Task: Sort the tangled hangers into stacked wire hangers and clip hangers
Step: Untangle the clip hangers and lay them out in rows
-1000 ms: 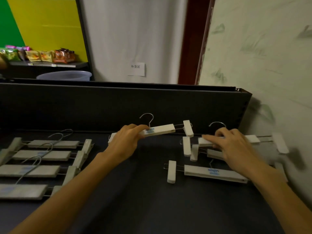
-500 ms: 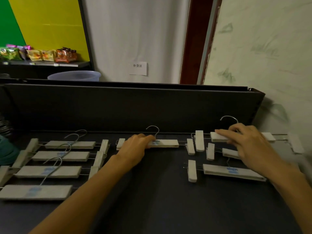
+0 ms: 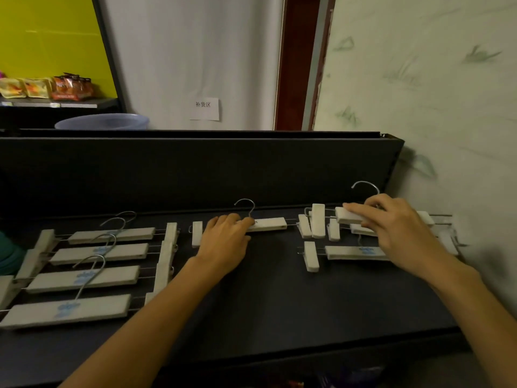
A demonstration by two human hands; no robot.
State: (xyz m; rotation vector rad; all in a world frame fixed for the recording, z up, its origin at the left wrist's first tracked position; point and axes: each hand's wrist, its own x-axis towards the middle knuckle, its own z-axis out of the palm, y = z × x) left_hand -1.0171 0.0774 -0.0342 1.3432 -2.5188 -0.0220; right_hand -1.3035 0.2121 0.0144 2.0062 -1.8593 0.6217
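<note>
Both my hands stayed where they were. My left hand [image 3: 223, 242] curls over one clip hanger [image 3: 267, 224] on the black table [image 3: 279, 309]. My right hand [image 3: 397, 228] pinches another hanger [image 3: 349, 215] farther back.

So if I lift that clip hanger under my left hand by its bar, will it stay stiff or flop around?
The clip hanger probably lifts as one stiff piece: its bar looks like solid wood. The end clips ride on thin wire, so they may slide or swing. Its hook could snag neighbours.
</note>
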